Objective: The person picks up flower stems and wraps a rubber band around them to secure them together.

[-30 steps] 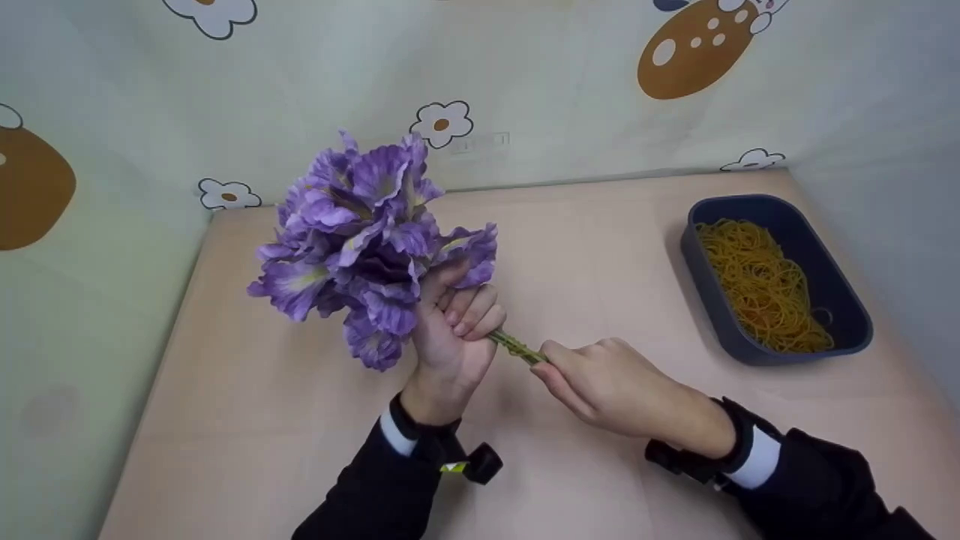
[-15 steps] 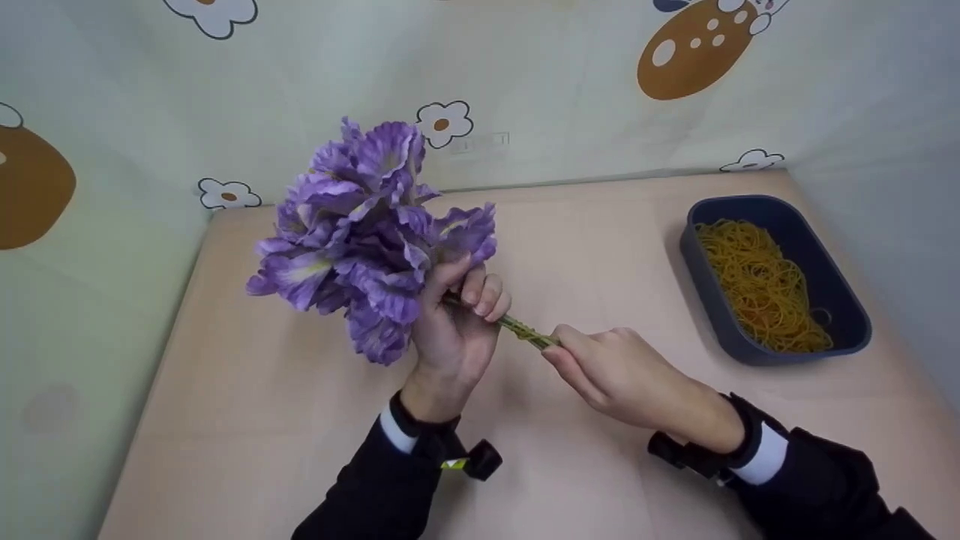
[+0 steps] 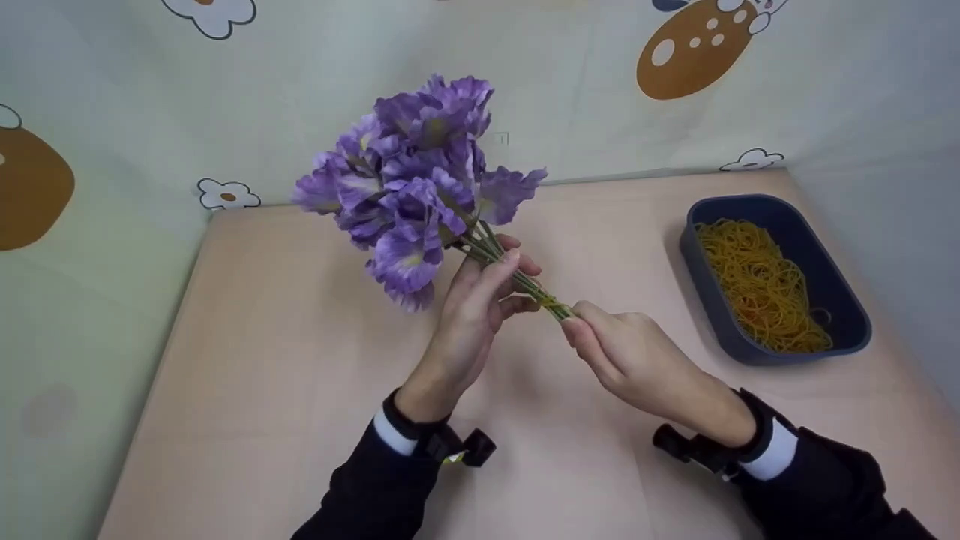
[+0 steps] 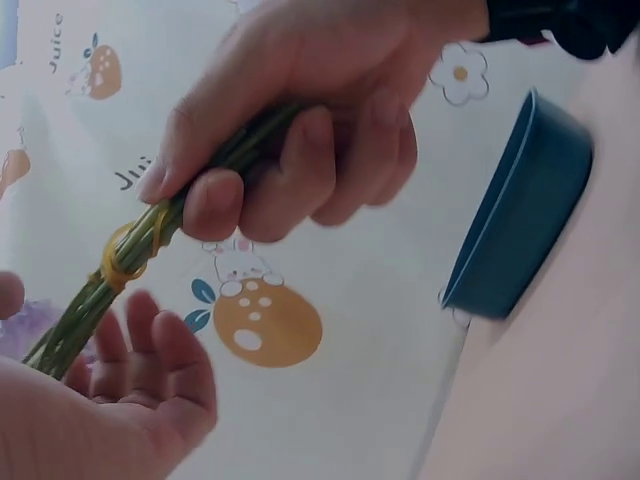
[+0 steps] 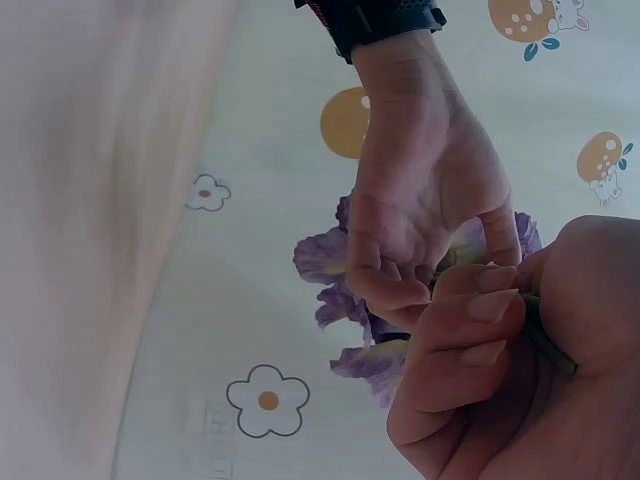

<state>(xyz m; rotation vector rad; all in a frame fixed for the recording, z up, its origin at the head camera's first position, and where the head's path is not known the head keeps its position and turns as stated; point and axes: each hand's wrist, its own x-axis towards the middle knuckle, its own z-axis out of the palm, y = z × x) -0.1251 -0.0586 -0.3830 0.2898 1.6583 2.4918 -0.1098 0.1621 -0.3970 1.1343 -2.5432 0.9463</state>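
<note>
A bouquet of purple flowers point(image 3: 420, 180) is held up above the table, its blooms pointing to the upper left. A yellow rubber band point(image 4: 125, 255) is wound round its green stems point(image 4: 80, 315). My right hand point(image 3: 649, 364) grips the stem ends below the band, fingers curled in the right wrist view. My left hand point(image 3: 476, 315) lies loosely about the stems between band and blooms. Its thumb is on the near side and its fingers stand behind, relaxed and partly spread in the left wrist view.
A dark blue box point(image 3: 709, 300) with a heap of yellow rubber bands point(image 3: 757, 292) stands at the right of the pink-covered table point(image 3: 262, 420). A patterned cloth wall point(image 3: 300, 90) rises behind the table and along its sides.
The bouquet has moved up and to the right. My left hand has loosened from its closed grip on the stems, baring more of them. My right hand, still gripping, has shifted slightly up and right.
</note>
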